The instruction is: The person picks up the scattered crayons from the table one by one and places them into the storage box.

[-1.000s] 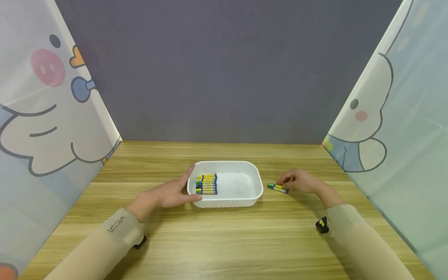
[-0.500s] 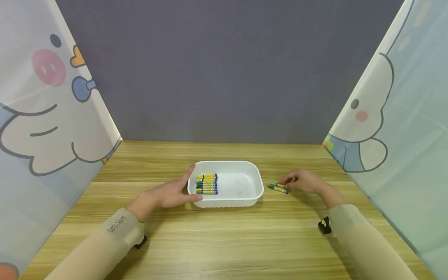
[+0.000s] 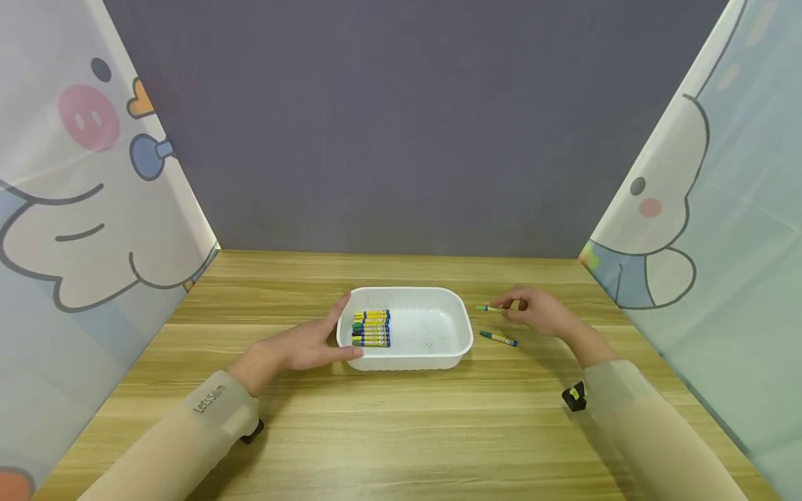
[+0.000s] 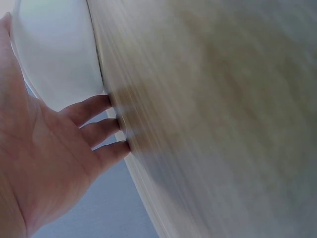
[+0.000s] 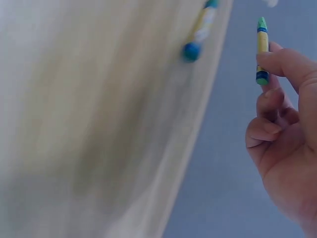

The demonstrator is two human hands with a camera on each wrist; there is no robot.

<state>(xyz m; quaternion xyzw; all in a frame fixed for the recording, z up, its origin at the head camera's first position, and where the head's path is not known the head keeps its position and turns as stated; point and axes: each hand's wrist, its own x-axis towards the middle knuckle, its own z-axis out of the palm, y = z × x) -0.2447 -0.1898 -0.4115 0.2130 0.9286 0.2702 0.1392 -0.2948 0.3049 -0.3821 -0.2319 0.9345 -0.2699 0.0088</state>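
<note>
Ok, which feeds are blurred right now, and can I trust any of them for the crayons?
Head view: sharp and evenly lit, with soft shadows beside the white tray. Left wrist view: wood grain smeared, left hand fairly clear. Right wrist view: table and the loose crayon blurred; the green crayon pinched by the right hand reads clearly.

Both forearms are covered by close-fitting beige sleeves (image 3: 188,438) that end at the wrists; the left sleeve carries small dark lettering near its cuff, seemingly "LetsSlim"; a paler beige band wraps each cuff; under the left wrist sits a small black device (image 3: 253,431); under the right wrist sits a matching black device (image 3: 574,396) with a yellow-green mark on it; the left hand (image 3: 301,346) and right hand (image 3: 539,311) are bare.
</note>
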